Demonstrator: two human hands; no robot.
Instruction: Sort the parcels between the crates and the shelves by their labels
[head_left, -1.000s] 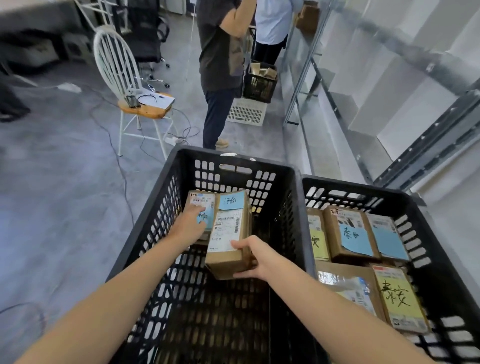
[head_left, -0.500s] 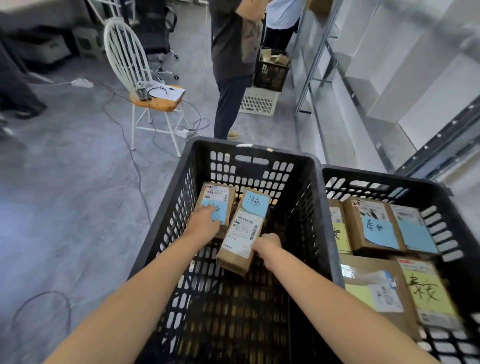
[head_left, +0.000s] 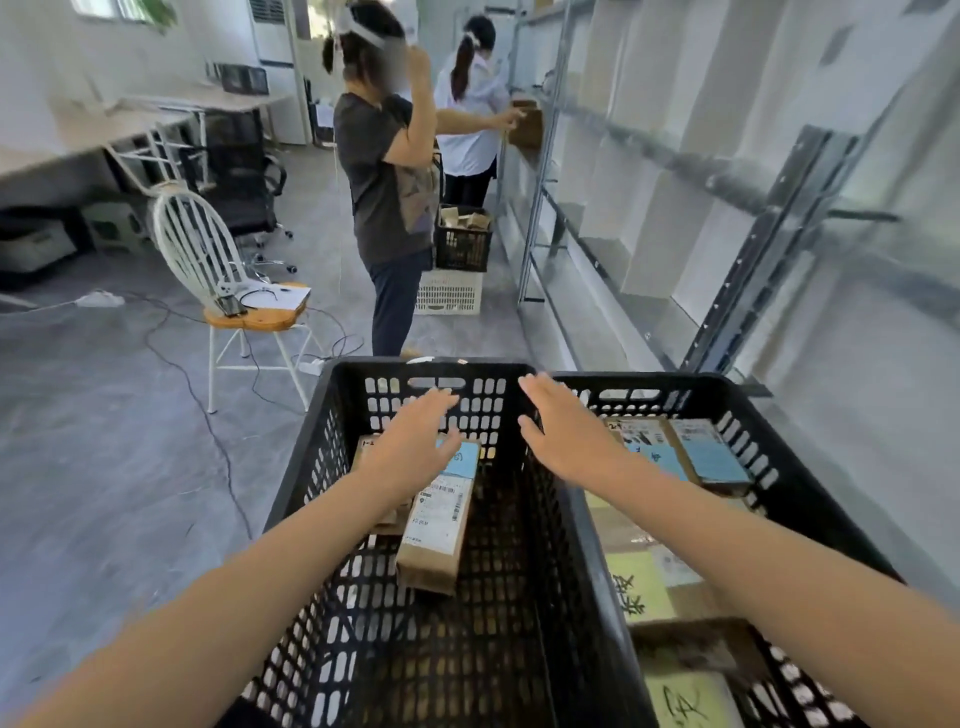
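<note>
Above left crate, left hand and right hand hovering released, grasping nothing; blue-label parcel lying unsorted, risking wrong crate

Two crates side by side, touching: left crate, right crate. Left crate holds two parcels at its far end, long parcel just right of a second parcel. Right crate holds several parcels across its floor. Left hand over the second parcel, right hand over the shared wall. Shelves run along the right. Chair left and behind the crates. Two people stand behind, by the shelves, with a stacked crate between them.
</note>
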